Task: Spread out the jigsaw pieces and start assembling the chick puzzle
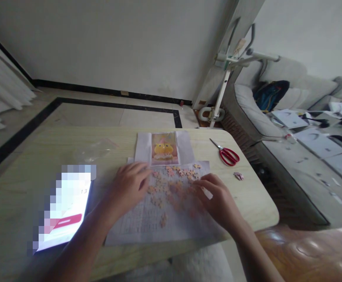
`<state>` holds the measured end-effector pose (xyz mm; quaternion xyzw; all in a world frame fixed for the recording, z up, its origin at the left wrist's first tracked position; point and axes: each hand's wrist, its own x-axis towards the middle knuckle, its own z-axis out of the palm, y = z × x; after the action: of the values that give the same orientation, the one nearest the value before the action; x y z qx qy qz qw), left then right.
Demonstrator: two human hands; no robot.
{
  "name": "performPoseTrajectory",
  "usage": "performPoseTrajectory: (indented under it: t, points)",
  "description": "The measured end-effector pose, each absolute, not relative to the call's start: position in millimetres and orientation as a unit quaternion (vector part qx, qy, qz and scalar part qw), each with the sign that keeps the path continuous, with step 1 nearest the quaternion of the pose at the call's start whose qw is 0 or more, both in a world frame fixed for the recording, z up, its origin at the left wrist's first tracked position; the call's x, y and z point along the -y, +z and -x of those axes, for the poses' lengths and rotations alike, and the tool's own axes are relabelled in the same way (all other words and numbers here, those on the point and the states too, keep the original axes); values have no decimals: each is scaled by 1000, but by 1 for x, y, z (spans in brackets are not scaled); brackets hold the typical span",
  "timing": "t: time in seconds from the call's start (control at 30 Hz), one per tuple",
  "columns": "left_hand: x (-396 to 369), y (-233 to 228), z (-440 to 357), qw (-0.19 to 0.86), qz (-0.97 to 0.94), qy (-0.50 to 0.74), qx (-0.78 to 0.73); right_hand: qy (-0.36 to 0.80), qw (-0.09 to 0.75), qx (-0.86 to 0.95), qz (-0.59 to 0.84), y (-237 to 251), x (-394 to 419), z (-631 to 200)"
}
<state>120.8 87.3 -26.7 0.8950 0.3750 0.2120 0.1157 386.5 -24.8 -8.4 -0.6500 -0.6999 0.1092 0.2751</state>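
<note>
Several small pink-orange puzzle pieces (171, 184) lie scattered on a white printed sheet (147, 223) on the light wooden table (35, 156). My left hand (129, 186) rests palm down on the sheet's left part, fingers touching the pieces. My right hand (218, 199) lies on the sheet's right side, its fingers curled over pieces; whether it pinches one I cannot tell. Behind the sheet lies a picture card (164, 153) showing a yellow chick-like figure.
Red-handled scissors (228, 154) and one stray piece cluster (238, 176) lie at the table's right. A lit phone (63, 213) lies at the left, a clear plastic bag (96, 150) behind it. A grey sofa (291, 129) with clutter stands to the right.
</note>
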Motion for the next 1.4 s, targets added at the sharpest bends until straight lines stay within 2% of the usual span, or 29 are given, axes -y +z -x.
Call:
performPoseTrajectory:
  t: [0.13, 0.4, 0.73, 0.97, 1.17, 1.4]
  points:
    - [-81, -25, -127, 84, -897, 233, -365, 100, 267, 704, 650, -18, 45, -381]
    - [-48, -19, -158, 121, -944, 180, -249, 48, 239, 711, 659, -27, 62, -385]
    - [-51, -25, -156, 129, -943, 175, -252, 43, 273, 709, 649, -30, 56, -391]
    - [-51, -23, -156, 132, -941, 181, -251, 37, 243, 714, 656, -27, 47, -382]
    - [-54, -24, -151, 131, -936, 194, -261, 10, 258, 685, 681, -34, 50, -404]
    - [-68, -1, -122, 105, -897, 288, -319, -15, 255, 660, 707, -37, 51, -419]
